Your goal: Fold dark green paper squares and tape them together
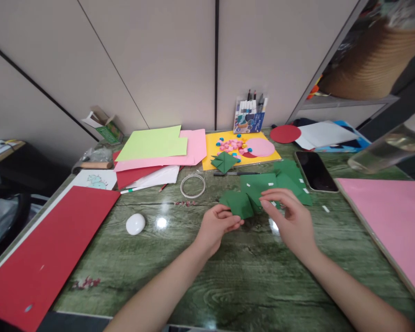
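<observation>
My left hand (221, 226) pinches the near edge of a folded green paper piece (240, 205), lifted slightly over the table. Just right of it, my right hand (292, 219) has thumb and index fingertips brought together; anything between them is too small to make out. Behind my hands lie more green paper pieces (259, 183) with small white strips on them. A folded green paper shape (224, 161) rests on the front edge of a yellow sheet (210, 148). A dark pen (237, 174) lies between that sheet and the green pieces.
Left of my hands are a tape roll (192, 186), a white rounded object (135, 224) and a large red sheet (51, 249). Coloured papers (152, 143) and a pen box (251, 115) stand farther back. A phone (316, 171), a bottle (387, 143) and a pink sheet (394, 212) are right.
</observation>
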`<state>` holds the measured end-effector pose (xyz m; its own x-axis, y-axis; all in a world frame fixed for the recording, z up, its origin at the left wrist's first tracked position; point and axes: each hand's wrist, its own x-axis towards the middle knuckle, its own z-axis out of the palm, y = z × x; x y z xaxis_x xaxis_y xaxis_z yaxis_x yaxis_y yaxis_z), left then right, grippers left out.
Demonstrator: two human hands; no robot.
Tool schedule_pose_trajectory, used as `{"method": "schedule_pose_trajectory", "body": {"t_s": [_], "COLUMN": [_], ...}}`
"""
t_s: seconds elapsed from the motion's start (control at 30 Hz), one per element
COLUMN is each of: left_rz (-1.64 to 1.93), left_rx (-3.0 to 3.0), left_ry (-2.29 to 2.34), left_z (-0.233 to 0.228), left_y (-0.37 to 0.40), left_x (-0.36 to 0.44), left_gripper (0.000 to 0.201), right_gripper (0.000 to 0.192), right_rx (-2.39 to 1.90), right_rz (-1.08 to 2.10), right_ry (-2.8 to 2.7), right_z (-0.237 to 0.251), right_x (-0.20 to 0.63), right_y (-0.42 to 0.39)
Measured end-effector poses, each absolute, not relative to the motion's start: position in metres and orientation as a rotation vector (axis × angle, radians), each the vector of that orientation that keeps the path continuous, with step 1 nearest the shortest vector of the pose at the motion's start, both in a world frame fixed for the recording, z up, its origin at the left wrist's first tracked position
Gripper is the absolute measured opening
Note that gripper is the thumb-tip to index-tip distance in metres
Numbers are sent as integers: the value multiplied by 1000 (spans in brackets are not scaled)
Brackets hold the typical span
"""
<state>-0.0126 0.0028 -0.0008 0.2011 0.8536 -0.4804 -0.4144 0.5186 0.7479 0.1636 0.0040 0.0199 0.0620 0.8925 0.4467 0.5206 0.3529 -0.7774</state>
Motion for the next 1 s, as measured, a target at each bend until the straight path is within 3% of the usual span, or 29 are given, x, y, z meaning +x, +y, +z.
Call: {"method": "schedule_pose_trajectory", "body": {"t_s": [0.37,0.53,0.7,0.83,1.0], "left_rz": [767,1062,580,334,717], "left_rx": [966,1559,2281,2338,2096], "left_ry": [1248,1576,2039,2115,1857], "left_z": [-2,2,-1,-2,13], "left_y": [21,31,38,44,41], "left_x": [-28,-48,-67,-76,-69], "left_gripper": [32,38,40,18,10], "right_gripper": [6,6,6,6,5], "right_rx": [-1314,-1314,-1333,-1333,-1330], "right_rz": [408,390,331,313,297], "right_ry": [-1548,-1572,-1615,-1636,-1648], "right_z": [26,24,25,25,23], "right_x": [165,165,163,164,164], "right_y": [5,4,3,3,3]}}
